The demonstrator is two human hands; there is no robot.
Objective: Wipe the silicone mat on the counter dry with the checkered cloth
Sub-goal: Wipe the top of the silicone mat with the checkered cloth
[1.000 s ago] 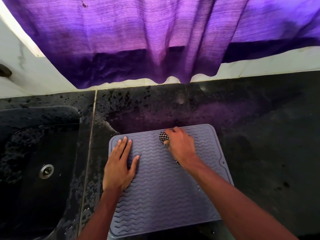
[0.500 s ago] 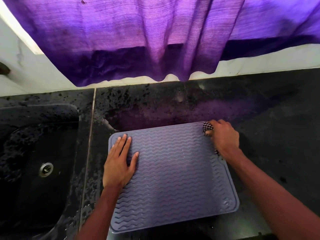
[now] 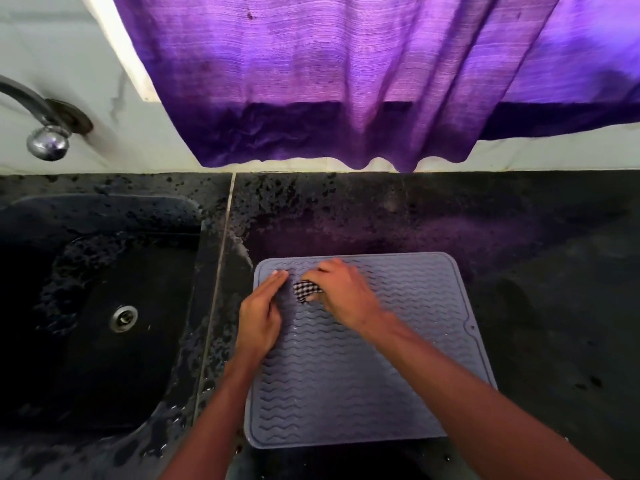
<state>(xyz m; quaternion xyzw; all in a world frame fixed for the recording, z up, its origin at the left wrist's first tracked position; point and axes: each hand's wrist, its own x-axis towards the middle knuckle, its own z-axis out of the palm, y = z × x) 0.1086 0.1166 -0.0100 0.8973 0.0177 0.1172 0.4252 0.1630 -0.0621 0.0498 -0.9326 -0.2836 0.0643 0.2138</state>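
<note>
- The grey wavy-ribbed silicone mat (image 3: 363,375) is laid flat on the black stone counter (image 3: 536,271); it looks squarish, so no long axis can be told.
- The bunched black-and-white checkered cloth (image 3: 306,291) is gripped by the curled right hand (image 3: 343,296) at the mat's far left.
- The mat's left side is pressed by the straight-fingered left hand (image 3: 259,317).

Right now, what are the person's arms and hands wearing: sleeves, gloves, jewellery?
Nothing worn shows. The left hand and right hand are ungloved, no rings visible; both forearms are uncovered to the frame edge: no sleeves, watch or bands. The right hand is blurred.
</note>
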